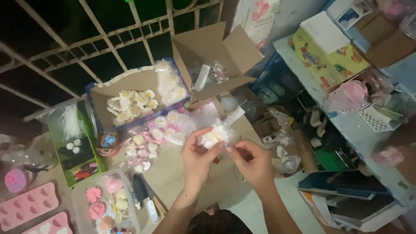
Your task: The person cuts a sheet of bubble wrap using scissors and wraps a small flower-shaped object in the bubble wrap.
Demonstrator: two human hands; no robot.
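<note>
My left hand (197, 157) and my right hand (253, 164) together hold a small cream flower-shaped piece in clear wrap (215, 136), pinched between the fingertips of both hands above a brown cardboard sheet (173, 171). Just beyond my hands lie several pale flower pieces on bubble wrap (167, 125). A shallow box of cream daisy-shaped pieces (130, 103) sits farther back to the left.
An open cardboard box (212, 56) stands at the back. Pink silicone moulds (28, 206) and a clear tub of pink shapes (104, 201) lie at lower left, a utility knife (145, 199) beside them. Cluttered blue shelving (346, 125) fills the right; metal bars run along the upper left.
</note>
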